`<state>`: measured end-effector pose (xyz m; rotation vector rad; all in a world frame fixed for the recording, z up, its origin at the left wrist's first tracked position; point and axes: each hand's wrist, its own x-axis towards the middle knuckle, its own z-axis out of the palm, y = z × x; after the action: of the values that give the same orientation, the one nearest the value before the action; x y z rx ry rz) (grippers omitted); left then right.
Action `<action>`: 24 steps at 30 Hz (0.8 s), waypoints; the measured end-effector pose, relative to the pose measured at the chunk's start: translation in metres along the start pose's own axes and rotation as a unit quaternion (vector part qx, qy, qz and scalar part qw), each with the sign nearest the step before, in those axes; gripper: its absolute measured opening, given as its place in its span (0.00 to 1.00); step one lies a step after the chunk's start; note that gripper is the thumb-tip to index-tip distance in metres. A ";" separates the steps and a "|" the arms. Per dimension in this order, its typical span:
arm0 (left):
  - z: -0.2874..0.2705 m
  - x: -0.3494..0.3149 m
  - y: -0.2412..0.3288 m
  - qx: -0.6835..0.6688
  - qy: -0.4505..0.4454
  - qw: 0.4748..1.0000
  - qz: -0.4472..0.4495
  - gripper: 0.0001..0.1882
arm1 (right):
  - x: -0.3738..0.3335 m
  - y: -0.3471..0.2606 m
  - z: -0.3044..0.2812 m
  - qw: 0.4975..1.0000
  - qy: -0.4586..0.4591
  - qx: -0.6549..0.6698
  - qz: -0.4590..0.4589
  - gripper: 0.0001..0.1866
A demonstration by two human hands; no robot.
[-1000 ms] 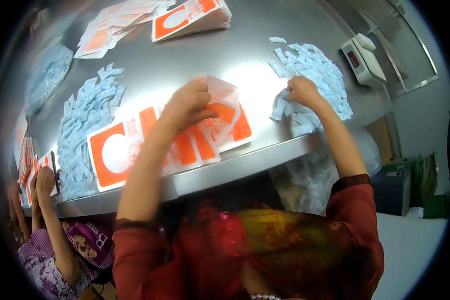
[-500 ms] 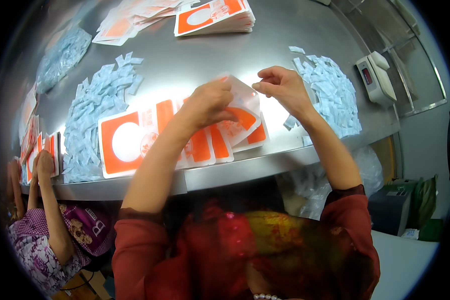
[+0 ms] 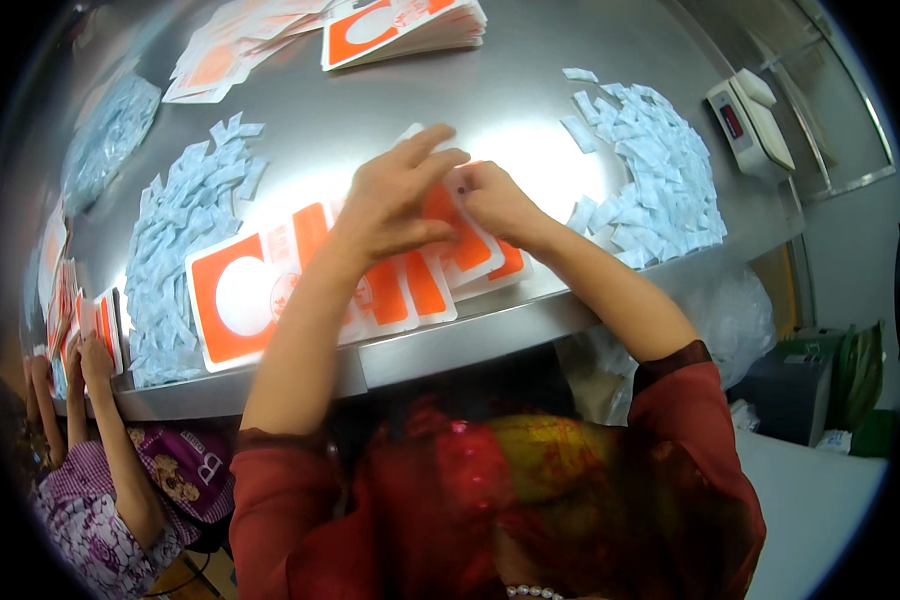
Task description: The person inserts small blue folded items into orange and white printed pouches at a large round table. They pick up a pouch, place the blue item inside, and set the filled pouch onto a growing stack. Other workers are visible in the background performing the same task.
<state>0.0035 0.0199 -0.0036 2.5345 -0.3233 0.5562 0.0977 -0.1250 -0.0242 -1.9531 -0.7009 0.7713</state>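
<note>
Several flat orange-and-white pouches lie fanned out in a row along the near edge of the metal table. Over the right part of the row, my left hand is open, its fingers spread above a pouch. My right hand is closed, with the fingertips at the upper right edge of the top pouch. What those fingers hold, if anything, is hidden. Light blue sachets are heaped in a left pile and in a right pile, the latter beyond my right hand.
At the far side sit a neat pouch stack and a loose pouch heap. A clear bag of blue sachets is at far left, a white scale at right. A co-worker's hands handle pouches at the left edge.
My left hand has let go of the lifted pouch and spread its fingers. The pouch has flattened. My right hand has moved left and down onto its edge, fingers now curled.
</note>
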 end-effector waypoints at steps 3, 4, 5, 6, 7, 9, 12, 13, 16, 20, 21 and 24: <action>0.001 0.002 -0.001 0.075 -0.025 0.997 0.025 0.39 | 0.004 0.015 0.015 0.996 -0.016 0.085 -0.015 0.09; 0.003 0.001 -0.002 0.102 -0.033 0.993 0.039 0.39 | 0.003 0.019 0.015 0.991 -0.021 0.129 -0.022 0.09; 0.003 0.000 -0.004 0.132 -0.041 0.989 0.049 0.39 | 0.004 0.022 0.013 0.988 -0.047 0.149 -0.017 0.09; 0.005 0.000 -0.006 0.110 -0.061 0.991 0.036 0.39 | 0.005 0.027 0.009 0.983 -0.073 0.168 -0.011 0.09; 0.006 0.000 -0.009 0.088 -0.081 0.993 0.022 0.39 | 0.006 0.030 0.004 0.977 -0.100 0.188 -0.006 0.09; 0.006 -0.002 -0.014 0.066 -0.090 0.994 0.013 0.38 | 0.003 0.011 -0.014 0.985 -0.101 0.140 0.014 0.10; 0.006 -0.003 -0.018 0.056 -0.086 0.995 0.019 0.33 | -0.005 -0.012 -0.049 0.998 -0.005 0.060 0.032 0.13; 0.005 -0.001 -0.016 0.051 -0.104 0.993 0.009 0.32 | -0.004 -0.011 -0.057 0.998 0.052 0.014 0.024 0.13; 0.000 0.003 -0.010 0.029 -0.143 0.989 -0.020 0.30 | -0.002 -0.005 -0.066 0.988 0.071 -0.115 0.074 0.13; 0.004 -0.003 -0.014 -0.015 -0.092 0.996 -0.014 0.30 | 0.000 0.008 -0.047 0.963 0.050 -0.241 0.108 0.11; 0.004 -0.003 -0.015 -0.012 -0.092 0.996 -0.012 0.30 | 0.001 0.012 -0.045 0.969 0.058 -0.221 0.091 0.11; 0.005 -0.005 -0.017 -0.005 -0.096 0.995 -0.008 0.29 | 0.000 0.020 -0.043 0.988 0.090 -0.123 0.030 0.09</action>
<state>0.0065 0.0321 -0.0171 2.5826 -0.3733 0.3048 0.1334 -0.1570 -0.0246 -2.2448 -0.6550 0.5562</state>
